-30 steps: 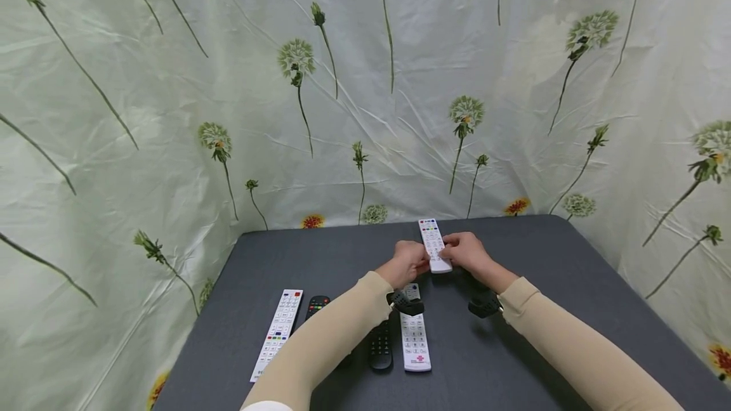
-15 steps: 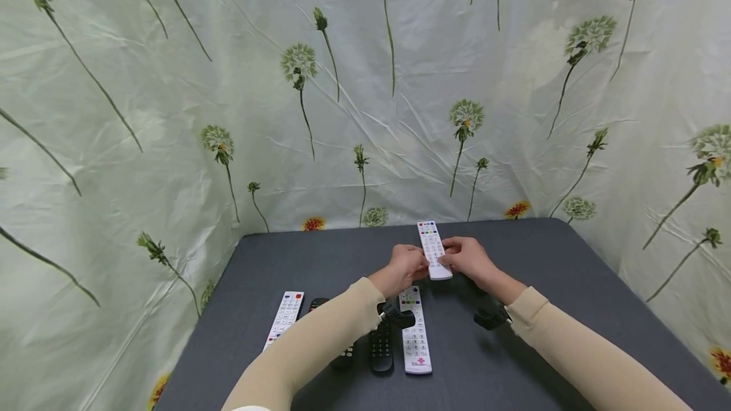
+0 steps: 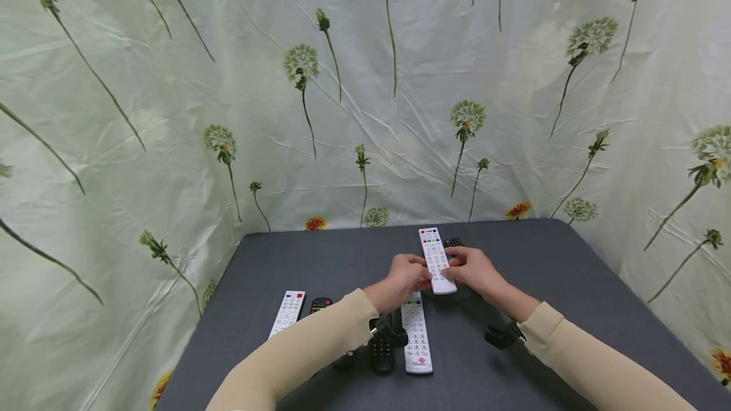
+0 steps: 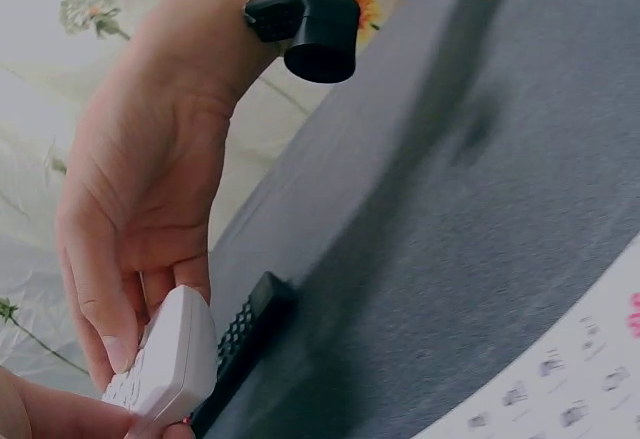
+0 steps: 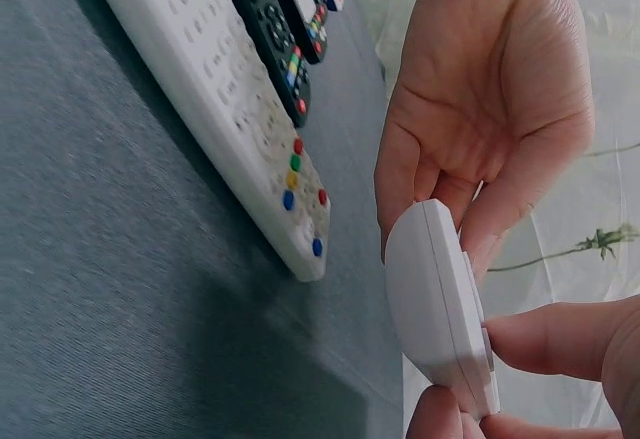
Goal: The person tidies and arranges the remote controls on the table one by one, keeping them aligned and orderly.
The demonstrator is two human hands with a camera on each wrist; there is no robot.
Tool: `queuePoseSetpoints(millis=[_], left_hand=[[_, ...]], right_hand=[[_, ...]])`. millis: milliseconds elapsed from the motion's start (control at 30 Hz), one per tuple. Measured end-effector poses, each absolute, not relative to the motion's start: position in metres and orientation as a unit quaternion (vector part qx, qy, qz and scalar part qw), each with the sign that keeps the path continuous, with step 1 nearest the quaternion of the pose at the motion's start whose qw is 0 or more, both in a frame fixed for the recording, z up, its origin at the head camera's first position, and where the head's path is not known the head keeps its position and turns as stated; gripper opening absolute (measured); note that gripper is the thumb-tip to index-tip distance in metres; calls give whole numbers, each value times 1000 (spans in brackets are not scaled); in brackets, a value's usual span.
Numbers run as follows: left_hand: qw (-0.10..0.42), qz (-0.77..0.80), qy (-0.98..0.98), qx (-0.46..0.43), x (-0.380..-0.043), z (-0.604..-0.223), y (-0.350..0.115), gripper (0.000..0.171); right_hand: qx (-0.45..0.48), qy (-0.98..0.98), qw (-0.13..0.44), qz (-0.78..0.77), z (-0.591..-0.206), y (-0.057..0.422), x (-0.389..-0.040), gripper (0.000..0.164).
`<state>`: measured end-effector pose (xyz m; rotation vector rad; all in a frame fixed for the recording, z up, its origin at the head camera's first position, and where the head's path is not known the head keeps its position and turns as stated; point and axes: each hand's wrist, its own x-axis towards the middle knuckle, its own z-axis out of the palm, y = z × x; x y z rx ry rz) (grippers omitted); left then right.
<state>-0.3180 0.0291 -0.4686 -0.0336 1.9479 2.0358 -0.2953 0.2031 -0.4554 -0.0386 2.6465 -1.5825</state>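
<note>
Both hands hold a white remote control (image 3: pixel 436 262) with coloured buttons above the dark table. My left hand (image 3: pixel 402 279) grips its left side near the lower end. On the other side my right hand (image 3: pixel 476 271) pinches it, thumb on the button face. In the right wrist view the white remote (image 5: pixel 435 299) is seen end-on, lifted off the table between the fingers of both hands. A black remote (image 3: pixel 454 242) lies just beyond the right fingers, partly hidden. Directly below the left hand lies another white remote (image 3: pixel 417 335) with a pink logo.
To the left lie a white remote (image 3: pixel 288 309) and a black remote (image 3: pixel 321 303), both partly covered by the left sleeve (image 3: pixel 308 347). Another black remote (image 3: pixel 381 357) lies beside the white one with the logo. A floral curtain (image 3: pixel 342 113) hangs behind the table (image 3: pixel 320 252).
Both hands have drawn the held white remote slightly towards the person. The black remote beyond the right hand has come into view. The remotes in the near row have stayed put.
</note>
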Motion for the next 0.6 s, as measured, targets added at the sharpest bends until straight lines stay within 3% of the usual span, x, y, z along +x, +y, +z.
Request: queuePoseSetpoints(millis=[600], left_hand=[[183, 733, 655, -27, -288, -472, 27, 28]], right_hand=[[-5, 840, 56, -539, -468, 206, -255, 70]])
